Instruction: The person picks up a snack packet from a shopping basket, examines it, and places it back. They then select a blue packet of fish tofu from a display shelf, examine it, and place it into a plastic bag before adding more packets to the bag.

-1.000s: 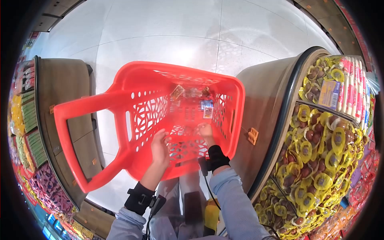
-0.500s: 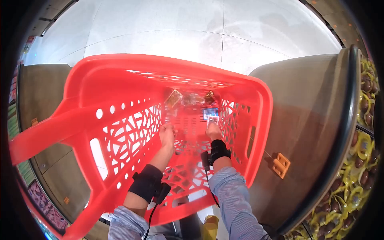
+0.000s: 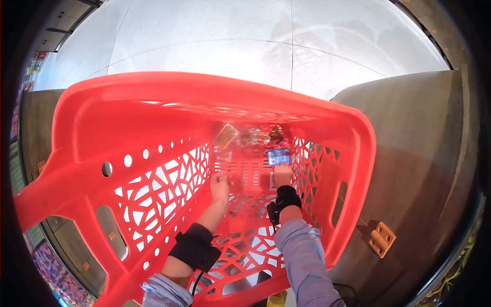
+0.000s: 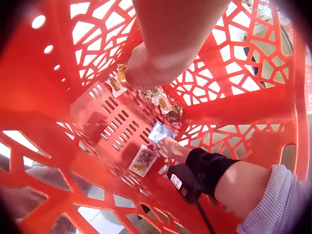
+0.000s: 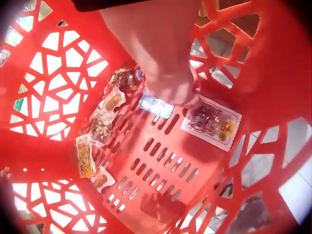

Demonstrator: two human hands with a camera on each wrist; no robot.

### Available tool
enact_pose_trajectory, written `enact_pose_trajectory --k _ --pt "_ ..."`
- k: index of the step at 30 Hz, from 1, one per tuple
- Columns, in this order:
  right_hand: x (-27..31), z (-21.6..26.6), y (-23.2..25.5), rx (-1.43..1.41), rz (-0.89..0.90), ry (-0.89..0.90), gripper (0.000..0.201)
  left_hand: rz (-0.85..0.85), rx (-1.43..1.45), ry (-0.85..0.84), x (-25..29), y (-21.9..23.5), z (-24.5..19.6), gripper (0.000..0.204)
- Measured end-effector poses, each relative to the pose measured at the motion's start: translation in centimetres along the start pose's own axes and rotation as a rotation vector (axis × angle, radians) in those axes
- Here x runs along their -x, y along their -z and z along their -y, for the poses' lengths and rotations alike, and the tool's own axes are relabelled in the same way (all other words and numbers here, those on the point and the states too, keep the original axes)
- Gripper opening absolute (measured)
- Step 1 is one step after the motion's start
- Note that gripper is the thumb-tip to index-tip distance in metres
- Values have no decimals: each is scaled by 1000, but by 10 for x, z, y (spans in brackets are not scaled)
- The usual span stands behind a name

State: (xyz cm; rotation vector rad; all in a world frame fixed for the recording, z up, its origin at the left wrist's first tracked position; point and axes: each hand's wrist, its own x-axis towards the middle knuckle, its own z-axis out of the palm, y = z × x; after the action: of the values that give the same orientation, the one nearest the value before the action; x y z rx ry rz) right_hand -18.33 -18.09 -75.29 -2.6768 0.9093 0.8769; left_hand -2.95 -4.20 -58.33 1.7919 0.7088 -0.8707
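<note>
My right hand point(image 3: 282, 175) reaches deep into a red plastic shopping basket point(image 3: 169, 84). Its fingertips are right at a blue packet point(image 5: 156, 105) on the slotted bottom; I cannot tell whether they pinch it. Close beside those fingers lies a clear, white-edged packet point(image 5: 211, 122) with dark pieces inside. The left hand point(image 3: 220, 187) hangs inside the basket near its left wall, fingers loosely curled and holding nothing. Below it, the left wrist view shows an orange packet point(image 4: 121, 72) partly hidden by the hand.
Several small snack packs point(image 5: 101, 130) line the far end of the basket bottom, with a dark brown pack point(image 5: 128, 79) in the corner. Wooden display counters stand on both sides, the right one point(image 3: 409, 169) carrying an orange bracket point(image 3: 382, 239). Pale floor point(image 3: 215, 36) lies beyond the rim.
The view has come closer to the basket, which fills more of it. My right hand has reached deeper, past the white-edged packet to the blue one. The left hand stays loosely curled inside.
</note>
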Motion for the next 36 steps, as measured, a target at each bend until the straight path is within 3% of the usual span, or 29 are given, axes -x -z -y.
enact_pose_trajectory --k 3,7,12,19,22,25,28,31,33,36 --pt "25 6 11 -56 71 4 13 7 -15 -7 14 3 -7 14" --pt "40 10 -3 -46 -369 24 14 44 -44 11 45 4 -31 15" --pt "29 7 -8 -122 -449 129 14 69 -54 -17 25 3 -14 16" --pt "10 3 -15 -59 -315 146 14 25 -58 50 -5 11 7 14" --pt "12 7 2 -69 72 65 16 13 -97 58 2 15 -3 14" --pt "32 8 25 -184 132 70 15 26 -86 44 30 21 -18 14" --pt "71 18 62 -343 -69 -44 10 31 -101 29 73 28 -41 15" --pt "119 30 125 -679 -203 -229 9 27 -106 -2 122 33 -66 15" --pt "148 36 148 -915 -342 -254 10 41 -94 -37 147 40 -76 15" --pt "184 40 230 -1846 -24 -558 8 57 5 -82 199 48 -110 15"
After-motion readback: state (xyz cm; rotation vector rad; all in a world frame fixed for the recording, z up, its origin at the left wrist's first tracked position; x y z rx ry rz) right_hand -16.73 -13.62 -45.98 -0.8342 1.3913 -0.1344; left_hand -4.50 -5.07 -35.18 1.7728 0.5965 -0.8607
